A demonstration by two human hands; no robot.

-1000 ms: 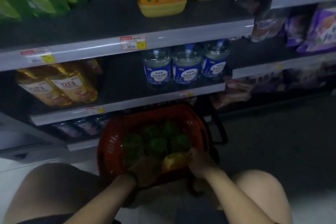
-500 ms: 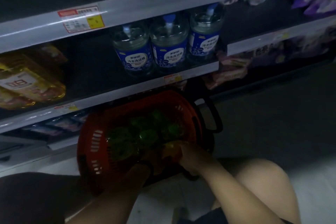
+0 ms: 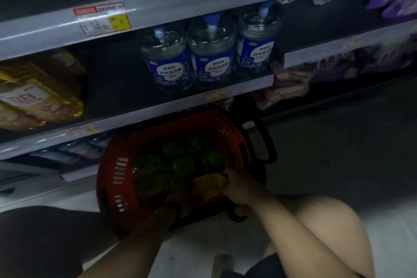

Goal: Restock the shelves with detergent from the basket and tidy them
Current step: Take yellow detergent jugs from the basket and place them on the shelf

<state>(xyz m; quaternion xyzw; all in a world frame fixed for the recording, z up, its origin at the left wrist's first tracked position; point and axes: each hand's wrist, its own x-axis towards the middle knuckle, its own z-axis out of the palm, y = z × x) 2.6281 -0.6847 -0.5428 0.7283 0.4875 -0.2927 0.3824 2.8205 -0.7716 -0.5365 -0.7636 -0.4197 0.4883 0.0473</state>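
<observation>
1. Dim store shelving is filling the background. The middle shelf is carrying three blue-labelled bottles at its right end and yellow bottles lying on their sides at the left, with a bare stretch between them.
2. A red basket is sitting on the floor just in front of the lowest shelf, between the person's knees. It is probably parked there so that both hands are reaching it without stretching.
3. The detergent is mostly waiting inside it: green bottles are standing packed together, so lifting one out is likely calling for a straight upward pull.
4. The right hand is reaching over the basket's near right side, and its fingers are curling round a yellow container, gripping it by one end.
5. The left hand is lying at the basket's near rim in deep shadow. I cannot tell whether it is clasping the rim or just resting there, though it is likely steadying the basket against the other hand's pull.
6. Restocking is looking barely begun, since the basket is holding nearly a full load.
</observation>
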